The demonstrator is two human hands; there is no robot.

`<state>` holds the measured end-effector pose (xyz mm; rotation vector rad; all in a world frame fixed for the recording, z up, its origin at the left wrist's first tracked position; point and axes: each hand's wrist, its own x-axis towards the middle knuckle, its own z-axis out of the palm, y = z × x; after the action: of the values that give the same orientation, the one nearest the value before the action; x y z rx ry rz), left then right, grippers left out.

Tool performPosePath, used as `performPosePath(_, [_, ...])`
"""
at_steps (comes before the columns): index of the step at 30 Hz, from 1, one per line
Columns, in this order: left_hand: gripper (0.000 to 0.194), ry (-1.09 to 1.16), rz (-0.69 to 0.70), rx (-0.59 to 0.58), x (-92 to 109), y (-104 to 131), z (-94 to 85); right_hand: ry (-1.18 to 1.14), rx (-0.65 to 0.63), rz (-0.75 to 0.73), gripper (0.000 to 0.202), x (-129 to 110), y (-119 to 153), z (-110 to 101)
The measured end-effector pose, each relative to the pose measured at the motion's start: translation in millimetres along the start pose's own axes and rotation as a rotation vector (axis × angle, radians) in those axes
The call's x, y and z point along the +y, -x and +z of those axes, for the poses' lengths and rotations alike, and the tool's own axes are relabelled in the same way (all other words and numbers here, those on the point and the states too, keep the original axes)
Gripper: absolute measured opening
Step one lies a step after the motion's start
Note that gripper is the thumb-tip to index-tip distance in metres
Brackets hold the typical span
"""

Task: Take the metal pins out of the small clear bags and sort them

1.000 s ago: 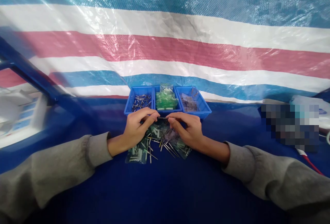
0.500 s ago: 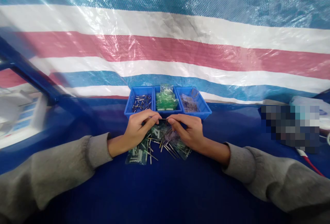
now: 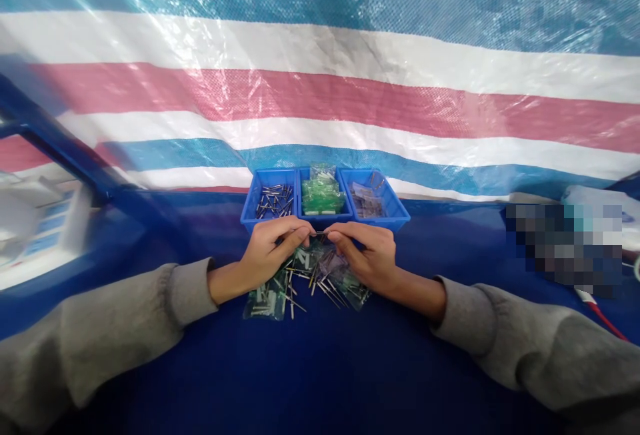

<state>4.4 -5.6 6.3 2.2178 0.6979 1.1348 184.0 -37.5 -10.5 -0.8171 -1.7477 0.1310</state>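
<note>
The left hand [image 3: 273,248] and right hand [image 3: 370,255] are positioned above the counter [image 3: 320,368], fingertips facing across a narrow gap. Each hand is closed in a pinch on 1 end of a thin metal pin [image 3: 321,233], which spans the gap roughly level. The pin is located just on the near side of 3 blue bins, set side by side. The left bin [image 3: 246,211] contains loose metal pins [image 3: 275,200]. The middle bin [image 3: 327,219] contains green bags [image 3: 323,195], stacked to about its rim or above. The right bin [image 3: 400,211] contains clear bags [image 3: 367,200]; their contents are too small to identify. Below and on the near side of the hands, filled bags [image 3: 266,301] lie on the counter, with loose rods [image 3: 327,287] spread among and between them. A striped sheet [image 3: 350,105] hangs behind the bins. At the far left, a white box [image 3: 55,235] is blurred. At the right, a pixelated item [image 3: 560,245] cannot be identified; a red cable [image 3: 607,321] extends from its near side.
</note>
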Motion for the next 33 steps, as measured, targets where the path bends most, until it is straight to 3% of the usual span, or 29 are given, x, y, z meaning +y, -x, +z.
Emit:
performPosePath(22, [0.023, 0.431, -0.191, -0.140, -4.3, 1.3, 0.5, 0.050, -0.029, -0.018, 0.017, 0.9, -0.5, 1.8])
performPosePath(33, [0.026, 0.454, -0.197, -0.200, -5.7, 1.2, 0.6, 0.067, -0.022, -0.025, 0.020, 0.4, -1.4, 1.8])
